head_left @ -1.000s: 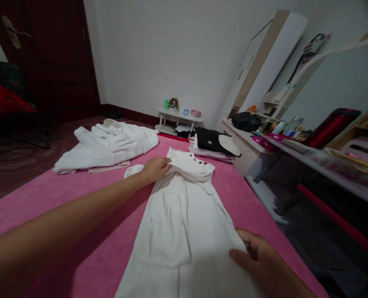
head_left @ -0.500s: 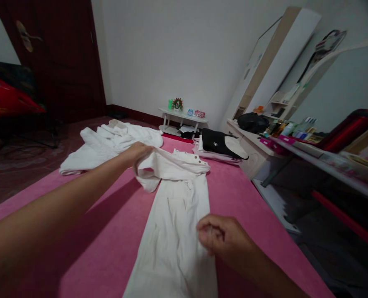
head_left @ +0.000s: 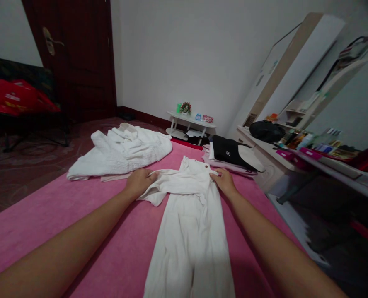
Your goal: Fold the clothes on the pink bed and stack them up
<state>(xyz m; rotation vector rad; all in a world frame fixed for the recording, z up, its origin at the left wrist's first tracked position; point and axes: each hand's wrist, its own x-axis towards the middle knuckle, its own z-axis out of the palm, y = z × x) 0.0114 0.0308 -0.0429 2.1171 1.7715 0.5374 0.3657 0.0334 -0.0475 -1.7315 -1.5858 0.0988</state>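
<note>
A dark red wooden door (head_left: 81,70) with a metal lever handle (head_left: 51,42) fills the back left corner. Near it, a red bag (head_left: 19,98) with pale lettering rests on a dark patterned chair (head_left: 22,68). By the far wall (head_left: 171,54), a low white table (head_left: 173,113) bears a green cup (head_left: 178,108), a potted flower arrangement (head_left: 186,108) and a red-and-white packet (head_left: 208,118). At right, a black bag (head_left: 267,131) and small bottles (head_left: 296,140) sit on a pale dressing table (head_left: 272,159).

A pink sheet (head_left: 124,248) has a long white piece of clothing (head_left: 190,231), a big white heap (head_left: 124,153) and a folded pile (head_left: 227,153) on it.
</note>
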